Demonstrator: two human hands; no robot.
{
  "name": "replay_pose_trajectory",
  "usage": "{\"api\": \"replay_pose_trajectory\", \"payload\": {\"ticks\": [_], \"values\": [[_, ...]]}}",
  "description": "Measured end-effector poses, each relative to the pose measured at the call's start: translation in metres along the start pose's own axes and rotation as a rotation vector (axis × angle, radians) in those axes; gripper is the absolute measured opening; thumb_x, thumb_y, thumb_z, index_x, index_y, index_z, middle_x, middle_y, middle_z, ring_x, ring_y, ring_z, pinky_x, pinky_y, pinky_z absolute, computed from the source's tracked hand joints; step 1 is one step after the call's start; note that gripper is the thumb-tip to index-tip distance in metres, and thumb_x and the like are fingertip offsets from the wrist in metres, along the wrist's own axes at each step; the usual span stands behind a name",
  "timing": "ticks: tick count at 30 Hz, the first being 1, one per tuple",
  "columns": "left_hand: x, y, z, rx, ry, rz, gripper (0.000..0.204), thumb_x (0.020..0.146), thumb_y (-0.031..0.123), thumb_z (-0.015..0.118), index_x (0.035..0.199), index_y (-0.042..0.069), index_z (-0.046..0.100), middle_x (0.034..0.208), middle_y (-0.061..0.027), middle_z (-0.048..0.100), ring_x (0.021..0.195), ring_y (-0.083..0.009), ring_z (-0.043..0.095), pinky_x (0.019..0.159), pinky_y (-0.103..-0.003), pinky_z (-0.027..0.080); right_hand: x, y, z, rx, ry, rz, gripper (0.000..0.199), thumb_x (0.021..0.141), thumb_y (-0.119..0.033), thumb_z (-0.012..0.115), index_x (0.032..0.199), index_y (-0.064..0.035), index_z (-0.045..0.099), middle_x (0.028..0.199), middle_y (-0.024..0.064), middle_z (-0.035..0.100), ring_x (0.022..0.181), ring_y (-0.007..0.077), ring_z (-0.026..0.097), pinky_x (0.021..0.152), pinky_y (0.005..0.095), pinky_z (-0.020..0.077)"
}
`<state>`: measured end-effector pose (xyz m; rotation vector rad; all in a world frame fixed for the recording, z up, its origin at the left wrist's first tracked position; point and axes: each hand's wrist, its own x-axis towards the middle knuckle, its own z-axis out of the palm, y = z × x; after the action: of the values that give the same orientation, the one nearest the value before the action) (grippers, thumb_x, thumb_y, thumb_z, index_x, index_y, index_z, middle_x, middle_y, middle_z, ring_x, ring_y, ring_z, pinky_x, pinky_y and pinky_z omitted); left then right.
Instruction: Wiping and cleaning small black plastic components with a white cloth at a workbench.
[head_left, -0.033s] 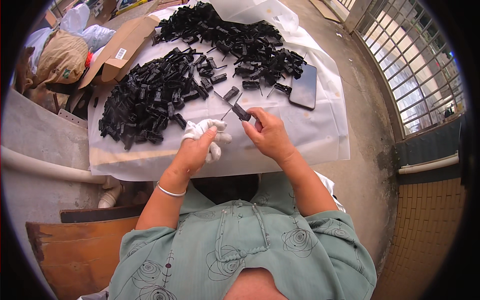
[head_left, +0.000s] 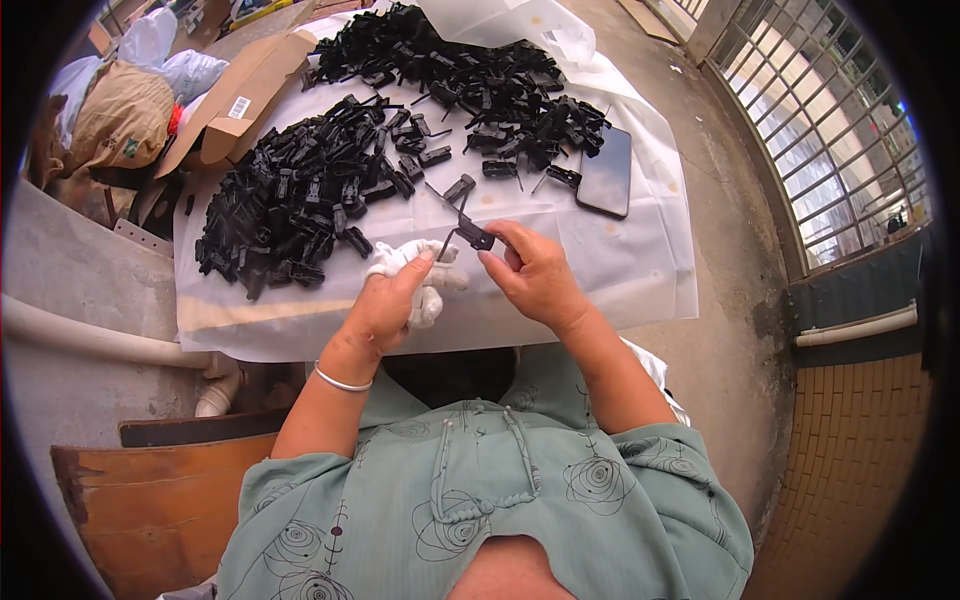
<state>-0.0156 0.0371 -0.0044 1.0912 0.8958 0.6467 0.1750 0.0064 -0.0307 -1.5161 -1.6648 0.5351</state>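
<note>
My right hand (head_left: 538,275) pinches a small black plastic part (head_left: 474,235) with thin stems between thumb and index finger. One stem slants down to the gloved fingertips of my left hand (head_left: 398,290); whether they grip it I cannot tell. A white glove (head_left: 428,300) covers the fingers of that hand, while its thumb is bare and pressed against them. Just beyond the held part lies another black part (head_left: 459,188). A heap of similar black parts (head_left: 290,195) spreads on the left of the table, and a larger heap (head_left: 440,60) lies at the back.
A white plastic sheet (head_left: 600,270) covers the table. On its right side lies a dark-screened phone (head_left: 606,175), beside the back heap. An open cardboard box (head_left: 235,110) and stuffed bags (head_left: 125,110) stand at the far left. Metal bars (head_left: 815,130) line the right.
The black part in my right hand has tilted and shifted slightly down and left. Its stem now comes down at my left fingertips. My left hand has barely moved.
</note>
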Motion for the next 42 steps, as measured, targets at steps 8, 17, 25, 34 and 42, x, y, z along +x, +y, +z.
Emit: {"api": "replay_pose_trajectory", "payload": {"ticks": [8, 17, 25, 34, 42], "values": [[0.001, -0.003, 0.002, -0.233, -0.186, 0.000, 0.024, 0.091, 0.026, 0.051, 0.101, 0.005, 0.056, 0.080, -0.0053, 0.062, 0.061, -0.0083, 0.055, 0.051, -0.021, 0.044, -0.012, -0.010, -0.008, -0.085, 0.013, -0.442, 0.036, 0.072, -0.002, 0.064, 0.107, -0.0071, 0.058, 0.070, 0.0071, 0.054, 0.057, 0.0234, 0.054, 0.050, 0.0339, 0.0431], [0.001, -0.008, 0.005, -0.258, -0.230, 0.014, 0.017, 0.090, 0.015, 0.053, 0.105, 0.006, 0.053, 0.079, -0.0031, 0.060, 0.058, -0.0058, 0.050, 0.049, -0.019, 0.040, -0.013, -0.019, -0.011, -0.044, 0.020, -0.493, 0.039, 0.070, 0.001, 0.063, 0.107, -0.0070, 0.058, 0.072, 0.0062, 0.055, 0.054, 0.0193, 0.050, 0.049, 0.0289, 0.0420], [-0.007, -0.006, 0.021, -0.017, -0.042, 0.186, 0.022, 0.090, 0.011, 0.051, 0.110, 0.003, 0.049, 0.083, -0.0011, 0.057, 0.060, -0.0048, 0.048, 0.049, -0.018, 0.040, -0.023, -0.033, 0.000, 0.231, 0.060, -0.151, 0.016, 0.078, -0.009, 0.067, 0.088, -0.0028, 0.056, 0.065, 0.0015, 0.051, 0.054, 0.0088, 0.042, 0.050, 0.0224, 0.0373], [-0.013, -0.006, 0.018, 0.180, -0.008, 0.234, 0.024, 0.084, 0.006, 0.056, 0.106, -0.001, 0.052, 0.088, -0.0076, 0.059, 0.072, -0.0097, 0.055, 0.060, -0.024, 0.048, -0.020, -0.027, -0.003, 0.409, -0.101, -0.094, 0.022, 0.091, -0.017, 0.053, 0.078, 0.0002, 0.053, 0.062, 0.0011, 0.049, 0.055, 0.0100, 0.041, 0.052, 0.0245, 0.0381], [-0.006, -0.012, 0.025, 0.840, 0.179, 0.830, 0.027, 0.076, 0.003, 0.055, 0.102, -0.002, 0.056, 0.091, -0.0182, 0.060, 0.082, -0.0316, 0.060, 0.073, -0.035, 0.048, -0.019, -0.022, 0.008, 0.454, -0.195, 0.048, 0.024, 0.092, -0.015, 0.049, 0.073, 0.0003, 0.054, 0.058, 0.0001, 0.046, 0.056, 0.0075, 0.038, 0.052, 0.0263, 0.0372]]}}
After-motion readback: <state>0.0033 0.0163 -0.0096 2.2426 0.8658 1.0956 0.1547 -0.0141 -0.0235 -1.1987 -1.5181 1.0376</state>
